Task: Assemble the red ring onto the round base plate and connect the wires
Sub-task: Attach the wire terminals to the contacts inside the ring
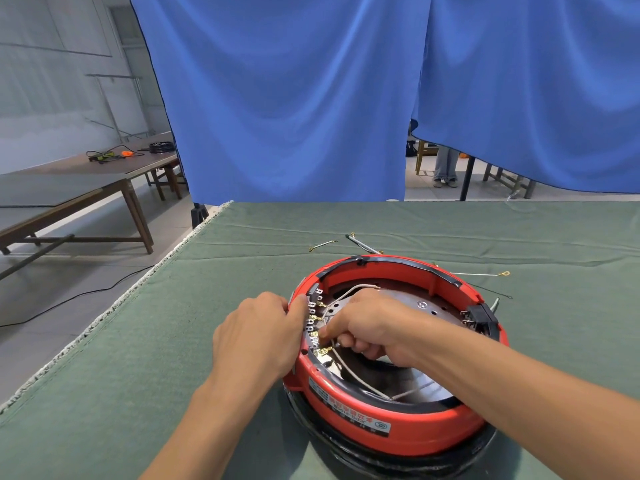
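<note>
Your work surface is a table under a green cloth [346,230]. Its frayed left edge runs diagonally from far centre toward you on the left, with bare floor beyond it. Its far edge lies just in front of a blue curtain [284,98]. There is open cloth to the left of your arms and across the far strip of the table.

The red ring [398,420] sits near you, right of centre, already seated over the round base plate [408,379], whose metal face shows inside it. A black rim shows under the ring on the near side, close to the bottom of the view. A white label with print is stuck on the ring's near outer wall.

Your left hand [256,337] rests against the ring's left outer wall, fingers curled round its rim, thumb hidden. Your right hand [367,327] reaches inside the ring, its forearm crossing over the right rim. Its fingertips pinch a white wire [360,375] at its brass end, right beside the terminal strip [313,323] on the ring's inner left wall. That wire trails across the plate toward you. A second white wire arcs along the far inner side.

A black connector block [479,318] sits on the ring's right rim. Loose wires [360,244] lie on the cloth behind the ring, near it, and more lie to its right.
</note>
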A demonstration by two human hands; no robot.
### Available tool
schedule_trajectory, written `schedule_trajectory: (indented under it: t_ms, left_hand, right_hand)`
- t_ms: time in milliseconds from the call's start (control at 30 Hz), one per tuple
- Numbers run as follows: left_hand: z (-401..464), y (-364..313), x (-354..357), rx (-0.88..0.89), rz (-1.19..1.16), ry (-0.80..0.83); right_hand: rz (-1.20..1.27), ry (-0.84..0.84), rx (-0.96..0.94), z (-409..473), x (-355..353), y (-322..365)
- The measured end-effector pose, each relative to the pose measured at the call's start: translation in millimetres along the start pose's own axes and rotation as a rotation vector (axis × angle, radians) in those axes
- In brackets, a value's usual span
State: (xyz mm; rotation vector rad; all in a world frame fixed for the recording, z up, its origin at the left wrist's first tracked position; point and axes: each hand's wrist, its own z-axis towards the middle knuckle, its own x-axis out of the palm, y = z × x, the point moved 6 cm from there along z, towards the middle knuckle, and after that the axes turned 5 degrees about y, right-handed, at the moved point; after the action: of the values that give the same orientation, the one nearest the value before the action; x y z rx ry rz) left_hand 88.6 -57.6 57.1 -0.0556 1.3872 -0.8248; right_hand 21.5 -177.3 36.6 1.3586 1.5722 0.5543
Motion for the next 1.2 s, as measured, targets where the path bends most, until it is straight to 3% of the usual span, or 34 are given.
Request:
schedule_trajectory:
  t_ms: [1200]
  left_hand:
    - [0.3,0.3,0.7,0.046,0.002,0.035]
  right_hand:
    - [-0.011,0.082,-0.037,-2.6,5.4,2.5]
